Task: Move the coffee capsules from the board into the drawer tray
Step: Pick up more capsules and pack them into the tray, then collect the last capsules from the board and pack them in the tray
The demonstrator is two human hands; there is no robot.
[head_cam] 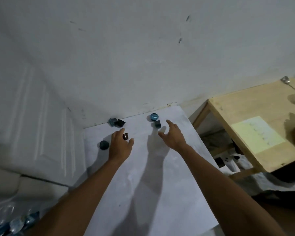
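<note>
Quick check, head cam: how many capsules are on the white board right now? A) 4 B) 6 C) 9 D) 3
B: six show on the white board: a pair by the wall, a brown capsule between the left hand's fingers, a dark one left of that hand, and two ahead of the right hand.
</note>
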